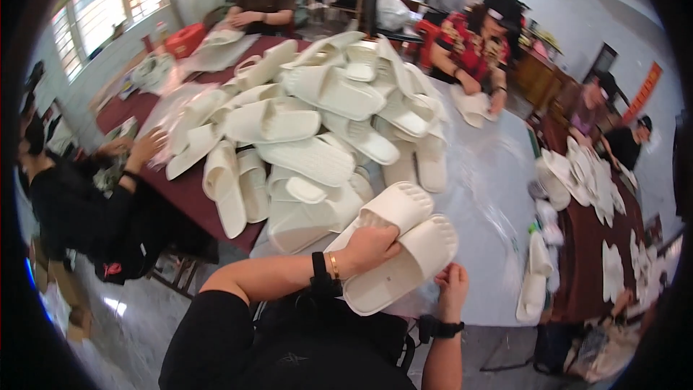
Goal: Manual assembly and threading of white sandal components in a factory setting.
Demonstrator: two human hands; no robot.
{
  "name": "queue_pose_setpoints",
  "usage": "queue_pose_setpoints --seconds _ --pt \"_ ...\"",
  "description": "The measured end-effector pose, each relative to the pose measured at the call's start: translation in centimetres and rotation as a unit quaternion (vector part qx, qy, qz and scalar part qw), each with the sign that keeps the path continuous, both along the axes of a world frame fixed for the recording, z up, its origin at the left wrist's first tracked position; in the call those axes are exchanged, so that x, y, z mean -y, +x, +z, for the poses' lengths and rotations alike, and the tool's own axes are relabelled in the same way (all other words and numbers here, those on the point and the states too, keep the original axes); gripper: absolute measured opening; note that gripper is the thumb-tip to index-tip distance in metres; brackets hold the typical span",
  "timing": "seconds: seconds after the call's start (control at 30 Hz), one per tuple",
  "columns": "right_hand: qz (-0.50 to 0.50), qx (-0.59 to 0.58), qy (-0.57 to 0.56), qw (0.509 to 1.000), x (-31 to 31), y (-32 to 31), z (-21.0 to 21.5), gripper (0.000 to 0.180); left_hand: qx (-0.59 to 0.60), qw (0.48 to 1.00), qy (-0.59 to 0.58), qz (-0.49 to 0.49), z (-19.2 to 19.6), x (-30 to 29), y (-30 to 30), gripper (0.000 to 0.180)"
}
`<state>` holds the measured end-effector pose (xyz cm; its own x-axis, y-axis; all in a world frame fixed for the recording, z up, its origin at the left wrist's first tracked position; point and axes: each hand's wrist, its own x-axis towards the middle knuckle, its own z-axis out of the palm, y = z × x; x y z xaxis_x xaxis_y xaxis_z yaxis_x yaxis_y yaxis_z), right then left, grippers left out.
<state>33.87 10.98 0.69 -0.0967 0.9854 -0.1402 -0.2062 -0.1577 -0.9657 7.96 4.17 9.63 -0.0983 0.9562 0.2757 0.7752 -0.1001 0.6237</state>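
A pair of cream-white slippers, the nearer slipper [393, 274] overlapping the farther slipper [401, 204], is held over the near edge of the table. My left hand [368, 250] grips the pair at the middle, its fingers wrapped over the straps. Close by the nearer slipper's toe end is my right hand [452, 285], fingers curled in and pressed together; whatever they may hold is hidden. Beyond the pair rises a large heap of similar slippers [307, 155], piled at all angles.
Clear plastic film [480, 195] lies on the pale table cover [498, 274] at right. Across the table, a person in a patterned red top [469, 43] handles slippers. Someone in black [79, 202] sits at left. More slippers lie on a dark red table [577, 260].
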Motion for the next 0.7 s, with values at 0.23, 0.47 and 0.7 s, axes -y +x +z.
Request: queue_pose_setpoints --seconds 0.23,0.47,0.7 --pt "0.018 -0.025 -0.002 1.0 0.2 -1.1 0.1 0.018 -0.045 0.972 0.089 0.215 11.3 0.3 -13.6 0.024" --pt "0.043 -0.013 0.024 0.999 0.3 -0.9 -0.2 0.015 0.087 0.934 0.1 0.332 12.9 -2.2 -31.2 0.033" --pt "0.06 -0.001 0.032 0.998 0.9 -0.7 -0.6 0.012 -0.125 0.916 0.231 0.304 4.9 -0.8 -28.5 0.043"
